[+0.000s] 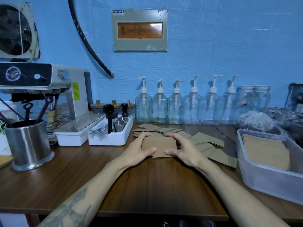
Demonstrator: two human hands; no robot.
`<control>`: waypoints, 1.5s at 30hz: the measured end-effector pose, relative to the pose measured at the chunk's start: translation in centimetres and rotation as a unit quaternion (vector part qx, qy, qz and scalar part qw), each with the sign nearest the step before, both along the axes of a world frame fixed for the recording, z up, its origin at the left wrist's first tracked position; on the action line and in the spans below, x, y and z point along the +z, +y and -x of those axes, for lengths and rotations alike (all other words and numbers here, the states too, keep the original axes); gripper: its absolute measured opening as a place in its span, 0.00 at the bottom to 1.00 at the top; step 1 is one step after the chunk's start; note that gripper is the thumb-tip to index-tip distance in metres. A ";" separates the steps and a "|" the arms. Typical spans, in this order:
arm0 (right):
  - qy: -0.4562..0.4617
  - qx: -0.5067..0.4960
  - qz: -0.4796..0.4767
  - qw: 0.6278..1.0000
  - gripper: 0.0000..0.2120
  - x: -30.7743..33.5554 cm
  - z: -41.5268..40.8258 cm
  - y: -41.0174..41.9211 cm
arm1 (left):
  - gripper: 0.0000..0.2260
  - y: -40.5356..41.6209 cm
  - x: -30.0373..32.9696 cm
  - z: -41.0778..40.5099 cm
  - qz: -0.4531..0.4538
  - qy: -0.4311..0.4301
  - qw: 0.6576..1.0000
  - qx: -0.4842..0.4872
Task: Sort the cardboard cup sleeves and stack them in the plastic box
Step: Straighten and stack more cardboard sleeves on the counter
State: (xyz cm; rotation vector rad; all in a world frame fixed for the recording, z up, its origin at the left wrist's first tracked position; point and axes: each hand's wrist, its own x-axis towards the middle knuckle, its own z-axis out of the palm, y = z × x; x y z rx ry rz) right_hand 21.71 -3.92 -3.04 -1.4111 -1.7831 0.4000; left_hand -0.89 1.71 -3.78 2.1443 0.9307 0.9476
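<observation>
- Both hands are closed around a small stack of sleeves (158, 147) at mid-table (65, 177): left hand (138, 149) on its left end, right hand (182, 149) on its right end.
- Loose sleeves (206, 141) are scattered behind and right of the stack.
- Plastic box (262, 176), at the right edge, is seen to hold stacked sleeves (265, 151).
</observation>
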 end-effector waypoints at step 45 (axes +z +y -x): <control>-0.270 0.002 -0.040 0.962 0.18 -0.7 1.0 1.7 | 0.17 1.3 1.0 4.2 -0.020 -0.045 0.990 0.134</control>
